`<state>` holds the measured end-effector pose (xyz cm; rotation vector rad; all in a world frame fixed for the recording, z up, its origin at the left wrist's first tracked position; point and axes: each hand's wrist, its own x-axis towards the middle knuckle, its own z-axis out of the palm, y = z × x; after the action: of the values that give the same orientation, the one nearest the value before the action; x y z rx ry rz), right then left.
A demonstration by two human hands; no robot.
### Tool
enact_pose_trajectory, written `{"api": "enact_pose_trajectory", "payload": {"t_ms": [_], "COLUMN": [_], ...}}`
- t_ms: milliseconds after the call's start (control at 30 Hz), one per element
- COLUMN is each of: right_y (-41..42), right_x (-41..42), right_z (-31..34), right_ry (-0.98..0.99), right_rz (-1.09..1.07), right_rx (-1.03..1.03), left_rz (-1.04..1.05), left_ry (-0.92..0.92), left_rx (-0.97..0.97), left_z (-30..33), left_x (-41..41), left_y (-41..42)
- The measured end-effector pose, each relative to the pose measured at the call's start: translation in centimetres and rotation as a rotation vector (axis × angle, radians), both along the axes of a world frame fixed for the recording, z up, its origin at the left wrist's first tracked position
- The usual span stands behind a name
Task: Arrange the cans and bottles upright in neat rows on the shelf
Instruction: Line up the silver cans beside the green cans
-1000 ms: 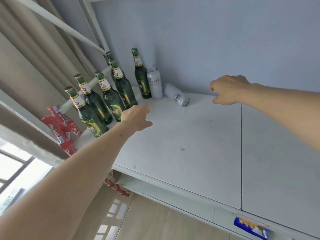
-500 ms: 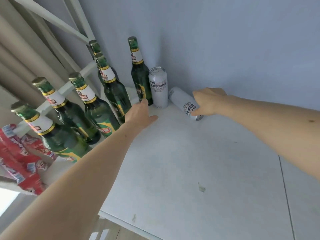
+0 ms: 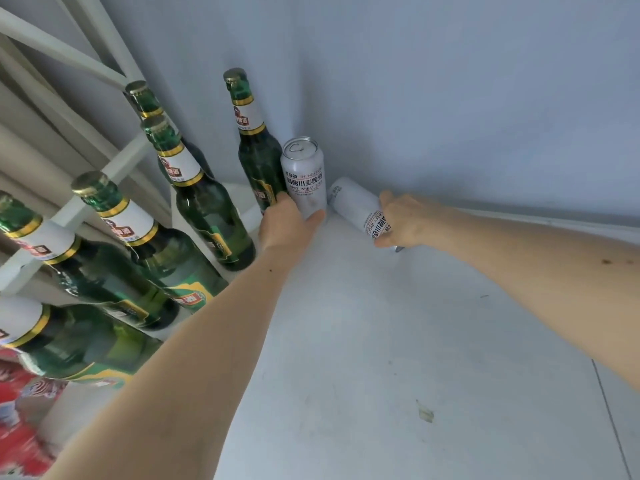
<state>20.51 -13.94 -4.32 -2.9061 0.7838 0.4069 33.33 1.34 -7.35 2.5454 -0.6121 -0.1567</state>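
Observation:
A white beer can point(image 3: 304, 174) stands upright near the back wall on the white shelf point(image 3: 381, 341). My left hand point(image 3: 287, 225) grips its lower part, thumb on the right side. A second white can point(image 3: 356, 206) lies on its side just to the right, against the wall. My right hand point(image 3: 408, 221) is curled over its near end and holds it. Several green glass bottles stand upright along the left: one point(image 3: 256, 150) right beside the upright can, another point(image 3: 201, 195) nearer me, more point(image 3: 138, 237) toward the left edge.
A white frame with slanted bars point(image 3: 79, 57) closes the shelf's left side behind the bottles. Red packets point(image 3: 20, 427) lie at the lower left. A grey wall point(image 3: 450, 98) backs the shelf. A seam point(image 3: 609, 410) runs across the shelf at the right.
My left hand moved forward from beside the bottles and took hold of the upright can. My right hand reached the lying can and closed over its end. The view came closer.

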Motion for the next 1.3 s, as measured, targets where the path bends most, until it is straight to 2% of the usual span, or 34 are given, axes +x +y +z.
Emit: {"api": "enact_pose_trajectory", "payload": {"t_ms": [200,467,767,1100,1300], "right_y": [-1.3,-4.7,-5.9,-4.4,-3.7], "right_x": [-1.3,-4.7,-5.8,-5.1,-5.0], "right_z": [0.4,1.7,6.4,9.6,9.8], "right_ry": [0.021,0.023,-0.14,-0.124,-0.088], "right_rz": [0.022,0.061,0.097,0.072,0.079], "right_rx": [0.035,-0.036,0.156,0.125,0.121], "left_rz": [0.053,0.119,0.109,-0.043,-0.019], "left_ry": [-0.028,0.096,0.187,0.271,0.29], "left_rx": [-0.043,-0.202,-0.295,-0.256,-0.289], "left_z": [-0.2,-0.7,-0.7,-0.4,0.0], "left_x": [0.1,-0.4,-0.6,-1.8,-2.4], "left_y": [-1.0,-1.7,-2.3,-1.2,-0.8]}}
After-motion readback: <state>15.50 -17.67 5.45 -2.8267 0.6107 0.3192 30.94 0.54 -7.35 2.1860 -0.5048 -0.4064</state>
